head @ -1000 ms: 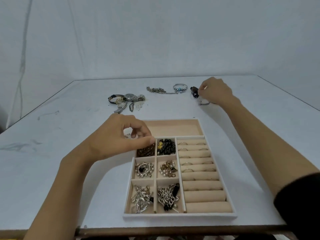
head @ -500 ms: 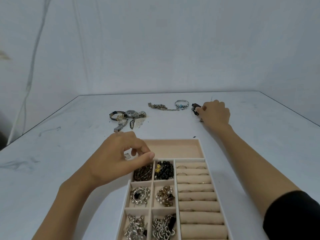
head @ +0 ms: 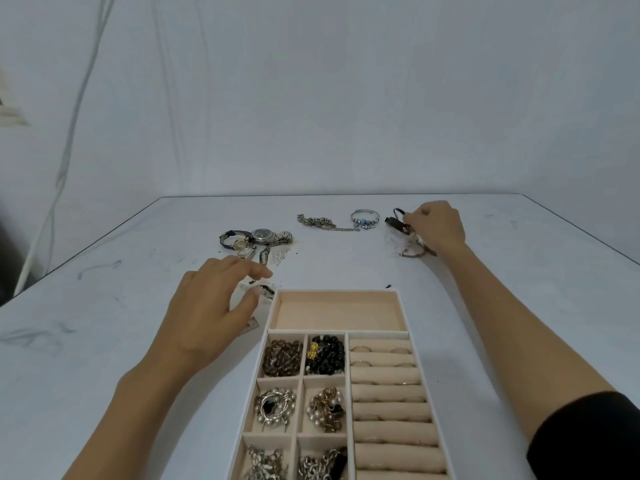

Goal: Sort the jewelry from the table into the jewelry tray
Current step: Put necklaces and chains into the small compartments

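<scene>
A beige jewelry tray point(head: 403, 313) lies near the table's front, with bead bracelets, pearl pieces and chains in its small compartments and rings in its rolls. Its long back compartment holds nothing. My left hand point(head: 211, 306) hovers just left of the tray's back corner, fingers spread and relaxed, above small earrings point(head: 265, 292) on the table. My right hand point(head: 436, 226) reaches to the far right and pinches a dark leather bracelet point(head: 398, 225).
Watches point(head: 258, 237) lie in a cluster at the back left. A thin chain point(head: 320, 222) and a silver bangle with a blue bead point(head: 363, 218) lie at the back middle. A white wall stands behind the table.
My left hand has opened and moved from over the tray's bead compartment to the table left of it. My right hand has closed on the dark bracelet. The view has tilted up.
</scene>
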### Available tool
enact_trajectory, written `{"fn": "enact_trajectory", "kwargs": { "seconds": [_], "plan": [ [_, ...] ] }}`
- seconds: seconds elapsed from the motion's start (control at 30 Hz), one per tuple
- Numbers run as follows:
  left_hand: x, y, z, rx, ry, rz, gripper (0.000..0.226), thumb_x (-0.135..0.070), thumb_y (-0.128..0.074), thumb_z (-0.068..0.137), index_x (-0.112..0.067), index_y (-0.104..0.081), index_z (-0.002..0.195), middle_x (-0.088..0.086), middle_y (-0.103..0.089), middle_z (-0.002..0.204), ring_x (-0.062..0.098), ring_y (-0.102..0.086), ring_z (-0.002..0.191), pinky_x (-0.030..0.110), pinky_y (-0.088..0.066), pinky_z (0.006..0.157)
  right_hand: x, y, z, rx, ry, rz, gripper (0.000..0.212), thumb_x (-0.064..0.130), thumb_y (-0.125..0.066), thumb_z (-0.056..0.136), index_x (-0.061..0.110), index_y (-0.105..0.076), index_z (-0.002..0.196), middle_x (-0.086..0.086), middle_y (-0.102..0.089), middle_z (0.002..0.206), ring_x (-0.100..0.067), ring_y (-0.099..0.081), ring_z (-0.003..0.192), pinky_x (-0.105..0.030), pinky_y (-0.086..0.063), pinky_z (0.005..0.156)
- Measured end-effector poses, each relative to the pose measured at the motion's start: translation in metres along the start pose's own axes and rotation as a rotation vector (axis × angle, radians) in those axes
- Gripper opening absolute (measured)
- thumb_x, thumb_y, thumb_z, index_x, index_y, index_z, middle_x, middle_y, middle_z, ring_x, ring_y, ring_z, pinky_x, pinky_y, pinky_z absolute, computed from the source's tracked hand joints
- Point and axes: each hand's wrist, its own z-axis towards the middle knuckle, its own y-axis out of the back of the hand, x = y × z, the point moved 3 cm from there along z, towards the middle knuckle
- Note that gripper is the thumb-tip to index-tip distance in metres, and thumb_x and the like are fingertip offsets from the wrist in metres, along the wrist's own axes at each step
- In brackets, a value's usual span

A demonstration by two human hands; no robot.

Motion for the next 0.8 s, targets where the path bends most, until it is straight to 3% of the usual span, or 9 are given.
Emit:
{"fn": "enact_trajectory", "kwargs": {
  "seconds": [0.1, 0.23, 0.4, 0.5, 0.67, 0.8],
  "plan": [
    [0.001, 0.000, 0.000, 0.016, 0.024, -0.013, 0.042, -0.049, -0.031, 0.083, -0.036, -0.062, 0.109, -0.022, -0.060, 0.108, 0.009, -0.053, 0.105, 0.041, -0.041, 0.089, 0.005, 0.015, 0.003, 0.021, -0.035, 0.283, 0.023, 0.021, -0.064, 0.080, 0.003, -0.056, 0.068, -0.007, -0.050, 0.068, -0.019, -0.042, 0.070, -0.028, -0.032, 0.059],
    [0.000, 0.001, 0.000, 0.023, 0.029, -0.048, 0.042, -0.051, -0.033, 0.081, -0.037, -0.062, 0.109, -0.024, -0.059, 0.105, 0.008, -0.052, 0.106, 0.045, -0.042, 0.092, 0.012, 0.027, 0.003, 0.116, -0.106, 0.480, 0.013, 0.024, -0.064, 0.083, 0.012, -0.063, 0.082, -0.005, -0.065, 0.088, -0.017, -0.058, 0.073, -0.026, -0.044, 0.061],
    [0.000, 0.001, 0.000, 0.028, 0.033, -0.078, 0.040, -0.052, -0.034, 0.079, -0.040, -0.061, 0.107, -0.033, -0.054, 0.100, 0.004, -0.051, 0.103, 0.043, -0.041, 0.092, 0.025, 0.036, -0.004, 0.274, -0.146, 0.748, 0.017, 0.015, -0.061, 0.088, 0.001, -0.061, 0.097, -0.017, -0.068, 0.093, -0.030, -0.069, 0.078, -0.035, -0.059, 0.067],
    [0.001, 0.001, 0.000, 0.028, 0.036, -0.084, 0.040, -0.052, -0.035, 0.079, -0.040, -0.061, 0.108, -0.031, -0.057, 0.102, 0.002, -0.051, 0.103, 0.041, -0.042, 0.092, 0.041, 0.037, -0.017, 0.397, -0.130, 0.872, 0.015, 0.009, -0.059, 0.090, -0.003, -0.058, 0.099, -0.025, -0.067, 0.099, -0.033, -0.071, 0.084, -0.030, -0.059, 0.068],
    [0.001, 0.000, 0.002, 0.022, 0.036, -0.120, 0.037, -0.051, -0.038, 0.080, -0.038, -0.062, 0.107, -0.028, -0.059, 0.102, 0.001, -0.051, 0.102, 0.035, -0.043, 0.087, 0.075, 0.038, -0.046, 0.592, -0.025, 0.902, 0.005, -0.003, -0.059, 0.088, -0.005, -0.063, 0.091, -0.022, -0.068, 0.098, -0.031, -0.071, 0.090, -0.026, -0.058, 0.076],
    [0.003, -0.002, 0.003, 0.008, 0.055, -0.225, 0.027, -0.046, -0.047, 0.085, -0.040, -0.062, 0.105, -0.026, -0.061, 0.102, -0.003, -0.053, 0.100, 0.032, -0.046, 0.085, 0.096, 0.033, -0.079, 0.702, 0.039, 0.856, 0.008, -0.006, -0.064, 0.081, -0.005, -0.066, 0.089, -0.014, -0.072, 0.090, -0.023, -0.072, 0.088, -0.020, -0.057, 0.074]
  ]
}}
